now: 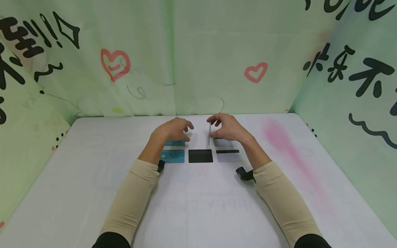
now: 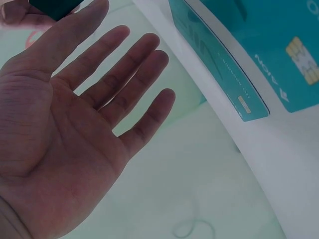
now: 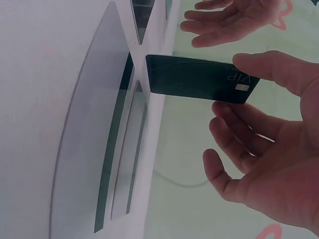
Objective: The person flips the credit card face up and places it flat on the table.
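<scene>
Fingers: right hand (image 1: pixel 228 128) pinching a dark card (image 3: pixel 192 77); left hand (image 1: pixel 172 131) spread, holding nothing

Backdrop: green cloth (image 1: pixel 211 44), drawn with red hearts and black lettering.
Table (image 1: pixel 198 213): white, one pink smear.
Sleeves (image 1: pixel 136 193): two, tan.
Hands: two, facing. Left, fingers loosely parted, beside the back blue card (image 1: pixel 176 143). Right, thumb opposite fingers, dark card between.
Cards: six. Front row, flat, left to right: front blue card (image 1: pixel 172 156); black card (image 1: pixel 200 156); front white card (image 1: pixel 227 157), black strip. Back row, flat: back blue card; gap; back white card (image 1: pixel 225 142), partly under the right hand. Dark card, marked VIP, upright on edge by the gap; contact with the table cannot be told.
Chip (image 3: pixel 242 87): one, pale, on the dark card.
Progress, as judged: five cards flat in two rows; one off the rows, in hand. Laying or lifting: cannot be told.
Containers: none seen.
</scene>
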{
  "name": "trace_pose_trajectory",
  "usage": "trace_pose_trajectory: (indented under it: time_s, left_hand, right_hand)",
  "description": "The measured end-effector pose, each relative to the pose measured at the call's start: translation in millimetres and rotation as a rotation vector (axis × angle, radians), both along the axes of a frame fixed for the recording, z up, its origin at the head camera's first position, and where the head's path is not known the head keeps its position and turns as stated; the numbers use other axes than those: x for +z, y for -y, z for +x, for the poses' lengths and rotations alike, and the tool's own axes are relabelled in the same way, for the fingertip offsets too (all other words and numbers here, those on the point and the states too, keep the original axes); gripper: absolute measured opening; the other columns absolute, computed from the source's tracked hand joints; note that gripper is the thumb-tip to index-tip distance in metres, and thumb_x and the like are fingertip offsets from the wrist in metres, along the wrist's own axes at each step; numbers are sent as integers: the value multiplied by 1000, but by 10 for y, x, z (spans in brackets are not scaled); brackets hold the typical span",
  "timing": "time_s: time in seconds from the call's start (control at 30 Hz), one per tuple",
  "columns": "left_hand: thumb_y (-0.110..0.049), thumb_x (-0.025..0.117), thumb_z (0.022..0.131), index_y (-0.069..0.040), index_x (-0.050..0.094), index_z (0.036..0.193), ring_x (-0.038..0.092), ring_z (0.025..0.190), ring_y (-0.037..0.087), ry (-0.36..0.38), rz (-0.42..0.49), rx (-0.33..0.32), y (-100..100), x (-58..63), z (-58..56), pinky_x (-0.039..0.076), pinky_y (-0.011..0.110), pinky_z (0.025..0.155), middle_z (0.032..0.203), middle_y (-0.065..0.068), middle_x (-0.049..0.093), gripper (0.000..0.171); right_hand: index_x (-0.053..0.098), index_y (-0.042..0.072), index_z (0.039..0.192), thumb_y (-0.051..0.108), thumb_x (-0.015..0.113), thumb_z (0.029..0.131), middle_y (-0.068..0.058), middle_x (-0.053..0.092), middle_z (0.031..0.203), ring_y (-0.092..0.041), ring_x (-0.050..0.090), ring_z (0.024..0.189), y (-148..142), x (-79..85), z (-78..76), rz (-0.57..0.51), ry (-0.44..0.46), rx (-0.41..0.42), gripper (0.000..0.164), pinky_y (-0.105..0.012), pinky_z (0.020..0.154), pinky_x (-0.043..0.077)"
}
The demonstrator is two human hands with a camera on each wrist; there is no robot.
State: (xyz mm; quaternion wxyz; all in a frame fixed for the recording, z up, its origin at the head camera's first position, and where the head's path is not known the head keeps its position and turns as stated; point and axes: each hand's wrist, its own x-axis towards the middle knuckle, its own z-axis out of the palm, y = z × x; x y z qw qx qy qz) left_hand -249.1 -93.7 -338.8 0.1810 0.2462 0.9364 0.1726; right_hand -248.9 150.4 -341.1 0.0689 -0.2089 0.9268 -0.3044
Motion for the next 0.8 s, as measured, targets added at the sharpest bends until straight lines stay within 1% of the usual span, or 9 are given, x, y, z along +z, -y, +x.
trace_pose_trajectory:
  time_s: [0.13,0.4,0.57,0.8]
  left_hand:
    - [-18,74,96,-8,59,146,61,128,29,1,5,3,2,18,4,49,44,109,139,15,65,52]
    - [-19,73,97,-9,58,146,60,129,30,3,-1,-1,17,16,3,49,45,109,139,15,65,53]
    - [-20,73,97,-9,58,147,60,129,30,-1,3,-3,25,6,2,49,45,109,139,15,65,53]
    - [-20,72,98,-10,58,147,60,128,29,1,3,5,21,6,6,49,45,109,139,14,65,52]
  right_hand:
    - [67,2,133,15,79,82,-12,70,125,-31,61,116,14,-29,-6,15,0,3,54,-46,99,50]
    - [66,1,133,16,80,83,-15,69,126,-35,62,120,46,-63,10,14,47,6,54,-47,99,50]
    - [66,2,133,17,79,84,-14,70,125,-33,61,120,58,-103,3,34,78,0,53,-46,101,50]
    - [65,3,136,18,80,85,-13,69,129,-33,59,125,74,-134,-4,67,131,-11,55,-48,107,48]
